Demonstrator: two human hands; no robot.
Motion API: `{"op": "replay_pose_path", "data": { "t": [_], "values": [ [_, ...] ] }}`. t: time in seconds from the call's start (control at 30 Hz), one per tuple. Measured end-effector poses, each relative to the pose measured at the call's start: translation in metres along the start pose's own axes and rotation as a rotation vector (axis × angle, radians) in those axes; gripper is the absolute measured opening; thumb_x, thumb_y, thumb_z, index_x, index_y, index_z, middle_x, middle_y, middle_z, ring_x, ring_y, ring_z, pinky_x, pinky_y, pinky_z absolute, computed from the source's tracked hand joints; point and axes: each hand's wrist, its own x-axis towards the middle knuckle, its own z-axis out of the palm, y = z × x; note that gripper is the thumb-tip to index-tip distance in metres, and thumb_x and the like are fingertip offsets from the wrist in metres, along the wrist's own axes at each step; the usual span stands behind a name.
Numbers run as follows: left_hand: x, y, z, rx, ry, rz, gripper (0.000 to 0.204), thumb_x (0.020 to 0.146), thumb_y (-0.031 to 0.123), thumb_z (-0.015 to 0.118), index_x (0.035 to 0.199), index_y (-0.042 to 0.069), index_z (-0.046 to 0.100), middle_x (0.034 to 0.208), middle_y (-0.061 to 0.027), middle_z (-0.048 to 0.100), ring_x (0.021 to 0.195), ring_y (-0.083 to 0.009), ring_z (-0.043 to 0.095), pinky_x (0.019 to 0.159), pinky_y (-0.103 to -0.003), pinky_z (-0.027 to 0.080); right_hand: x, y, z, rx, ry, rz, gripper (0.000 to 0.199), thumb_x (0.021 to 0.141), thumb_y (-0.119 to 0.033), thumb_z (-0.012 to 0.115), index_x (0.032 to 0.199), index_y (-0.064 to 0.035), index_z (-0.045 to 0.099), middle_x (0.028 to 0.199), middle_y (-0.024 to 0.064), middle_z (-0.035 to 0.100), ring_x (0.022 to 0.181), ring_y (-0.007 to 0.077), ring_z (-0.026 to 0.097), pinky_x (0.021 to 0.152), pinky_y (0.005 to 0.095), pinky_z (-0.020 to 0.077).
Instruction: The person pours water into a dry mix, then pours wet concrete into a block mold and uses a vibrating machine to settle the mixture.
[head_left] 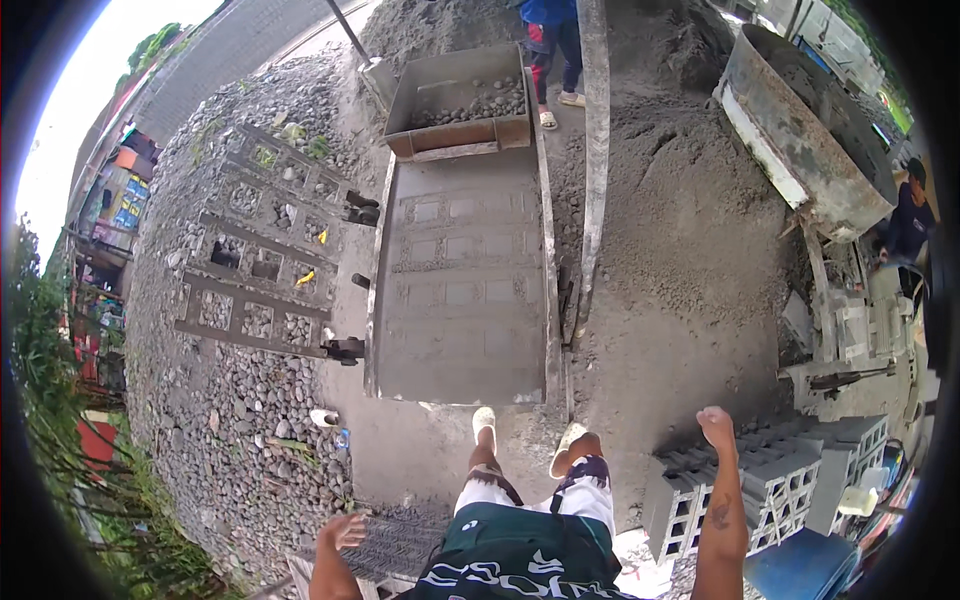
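Observation:
Both my arms are raised out to the sides. My left hand [346, 531] holds nothing, its fingers apart, above dark grey concrete blocks [398, 545] at the lower edge. Out to the right, my right hand [714, 425] is closed in a fist, with no object showing in it. It is nearest to a stack of grey hollow blocks [735, 490], apart from them. Ahead of my feet lies a long grey casting bed [455, 365], with rows of block shapes pressed in grey mix [460, 245]. A metal box [465, 138] with stones inside sits across its far end.
Several slotted block moulds [258, 300] lie on gravel at left. A tall post [594, 170] rises right of the bed. Beyond are a sand heap [680, 170] and a rusty trough [800, 130]. One person [552, 40] stands behind the box, another [910, 225] at far right.

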Motion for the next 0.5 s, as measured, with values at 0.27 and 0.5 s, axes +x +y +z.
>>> {"op": "replay_pose_path", "data": {
  "t": [0.27, 0.5],
  "values": [
    [-0.041, -0.203, 0.184, -0.482, 0.098, 0.006, 0.055, 0.109, 0.047, 0.051, 0.142, 0.004, 0.059, 0.134, -0.0158, 0.072, 0.116, -0.0330, 0.072, 0.095, -0.050, 0.057, 0.148, -0.590, -0.227, 0.689, 0.411, -0.940, 0.096, 0.096, -0.061, 0.070, 0.165, -0.0051, 0.033, 0.164, 0.0210, 0.042, 0.152, 0.0334, 0.042, 0.121, 0.0490, 0.0367],
    [0.020, -0.228, 0.263, -0.756, 0.320, 0.260, 0.041, 0.105, 0.040, 0.056, 0.125, 0.006, 0.068, 0.109, -0.0102, 0.077, 0.089, -0.0232, 0.075, 0.069, -0.042, 0.058, 0.194, -0.764, -0.328, 0.977, 0.074, -0.906, 0.082, 0.085, -0.065, 0.081, 0.138, -0.0055, 0.060, 0.103, 0.0053, 0.069, 0.087, 0.0158, 0.074, 0.060, 0.0287, 0.0578]
  ]
}}
